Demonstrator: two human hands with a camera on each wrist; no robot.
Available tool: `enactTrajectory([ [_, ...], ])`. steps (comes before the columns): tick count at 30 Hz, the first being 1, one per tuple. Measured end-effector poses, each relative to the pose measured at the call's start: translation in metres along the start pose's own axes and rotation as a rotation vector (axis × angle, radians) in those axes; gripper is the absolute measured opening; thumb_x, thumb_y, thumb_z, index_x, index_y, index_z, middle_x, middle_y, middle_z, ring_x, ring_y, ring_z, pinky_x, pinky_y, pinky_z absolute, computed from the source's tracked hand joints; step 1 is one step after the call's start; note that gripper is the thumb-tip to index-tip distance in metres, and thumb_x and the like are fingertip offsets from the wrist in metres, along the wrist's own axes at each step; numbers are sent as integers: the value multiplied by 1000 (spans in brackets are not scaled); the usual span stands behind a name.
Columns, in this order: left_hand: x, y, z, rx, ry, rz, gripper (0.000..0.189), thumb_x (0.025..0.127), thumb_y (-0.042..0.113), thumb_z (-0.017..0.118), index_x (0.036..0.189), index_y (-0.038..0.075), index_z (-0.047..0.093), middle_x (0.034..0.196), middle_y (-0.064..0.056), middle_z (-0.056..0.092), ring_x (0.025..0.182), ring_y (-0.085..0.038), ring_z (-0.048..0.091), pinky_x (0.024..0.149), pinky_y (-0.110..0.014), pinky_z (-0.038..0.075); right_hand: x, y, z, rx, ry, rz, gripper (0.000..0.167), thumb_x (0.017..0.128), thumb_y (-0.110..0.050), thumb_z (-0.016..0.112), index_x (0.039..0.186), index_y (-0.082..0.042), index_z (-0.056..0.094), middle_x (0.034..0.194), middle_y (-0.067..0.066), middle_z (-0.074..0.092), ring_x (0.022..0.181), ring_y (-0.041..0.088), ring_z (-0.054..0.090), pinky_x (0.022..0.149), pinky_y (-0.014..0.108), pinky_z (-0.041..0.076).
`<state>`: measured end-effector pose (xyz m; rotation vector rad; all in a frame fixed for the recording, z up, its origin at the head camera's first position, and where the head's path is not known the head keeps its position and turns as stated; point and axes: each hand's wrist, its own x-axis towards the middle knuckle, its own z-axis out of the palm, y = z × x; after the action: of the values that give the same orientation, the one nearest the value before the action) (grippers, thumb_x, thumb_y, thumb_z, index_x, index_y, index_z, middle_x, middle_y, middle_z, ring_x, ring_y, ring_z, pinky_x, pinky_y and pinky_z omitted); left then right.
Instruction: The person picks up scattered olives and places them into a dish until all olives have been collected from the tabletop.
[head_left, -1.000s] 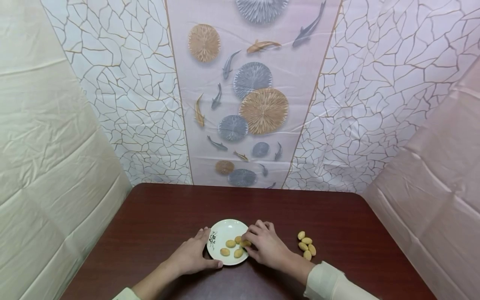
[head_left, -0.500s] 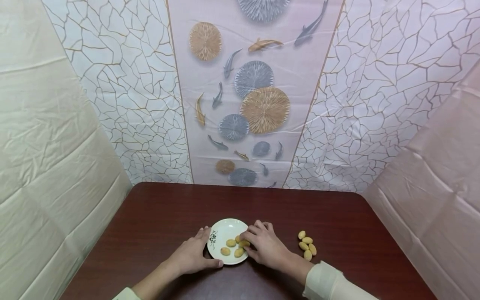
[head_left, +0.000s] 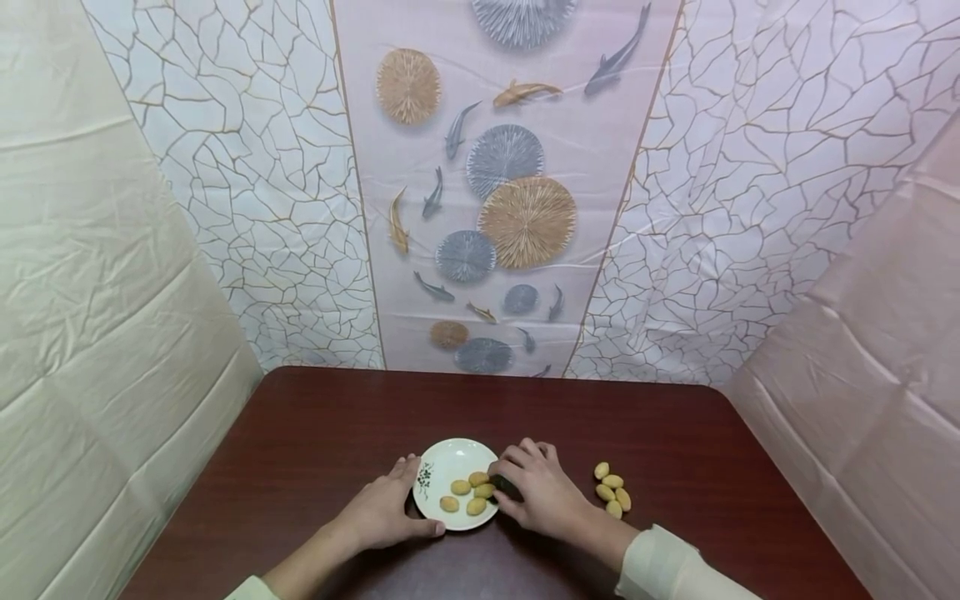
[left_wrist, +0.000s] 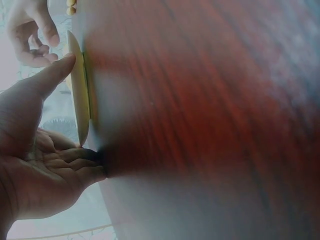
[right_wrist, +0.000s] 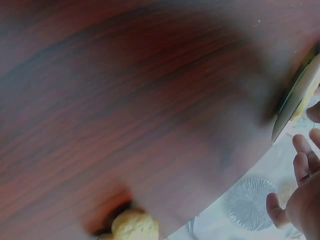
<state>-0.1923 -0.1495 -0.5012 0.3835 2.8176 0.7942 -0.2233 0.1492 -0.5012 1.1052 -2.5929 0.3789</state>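
Note:
A small white plate (head_left: pixel 453 456) with a dark floral print holds several yellow oval pieces (head_left: pixel 460 487); their exact kind is unclear. My left hand (head_left: pixel 378 510) holds the plate's left side, thumb on the near rim and fingers by the far-left rim. The left wrist view shows that thumb against the plate edge (left_wrist: pixel 80 100). Just over the right rim is my right hand (head_left: pixel 543 492), its fingers loosely bent with nothing visible between them. Nearest to it on the plate lies one yellow piece (head_left: pixel 483 491), apart from the fingertips.
More yellow pieces (head_left: pixel 612 481) lie clustered on the dark red-brown table (head_left: pixel 337 417), right of my right hand. One bumpy yellow piece (right_wrist: pixel 135 226) shows low in the right wrist view. Patterned cloth (head_left: pixel 480 208) hangs behind the table, with plain cloth on both sides.
The right hand has let go of a yellow piece, which now rests on the plate's right side. It has drawn back slightly rightward. The left hand keeps its place on the plate.

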Motion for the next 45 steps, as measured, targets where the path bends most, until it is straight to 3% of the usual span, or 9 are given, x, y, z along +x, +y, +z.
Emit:
enactTrajectory([
  [8, -3, 0, 2, -12, -4, 14, 126, 82, 63, 92, 169, -7, 34, 172, -34, 39, 159, -55, 42, 123, -73, 41, -10, 11, -12, -25, 5, 71, 27, 99, -32, 84, 124, -21, 79, 115, -8, 71, 104, 14, 55, 100, 63, 50],
  [16, 2, -3, 1, 1, -11, 8, 127, 83, 65, 90, 170, -6, 32, 173, -34, 37, 158, -56, 42, 122, -74, 42, -17, 25, -24, -63, 21, 110, 26, 98, -33, 85, 120, -21, 80, 114, -7, 70, 105, 15, 56, 99, 65, 51],
  [37, 0, -3, 3, 6, -28, -5, 127, 83, 66, 90, 170, -6, 33, 173, -34, 38, 158, -55, 43, 122, -73, 42, -51, 45, -33, -139, 25, 145, 27, 92, -29, 88, 116, -20, 80, 111, -7, 72, 103, 15, 55, 97, 65, 52],
  [45, 0, -3, 2, -6, -13, 14, 127, 82, 66, 89, 170, -6, 33, 173, -35, 38, 157, -56, 44, 121, -74, 43, -60, 56, -35, -169, 71, 149, 29, 88, -27, 92, 114, -20, 81, 108, -8, 71, 100, 15, 55, 94, 63, 52],
])
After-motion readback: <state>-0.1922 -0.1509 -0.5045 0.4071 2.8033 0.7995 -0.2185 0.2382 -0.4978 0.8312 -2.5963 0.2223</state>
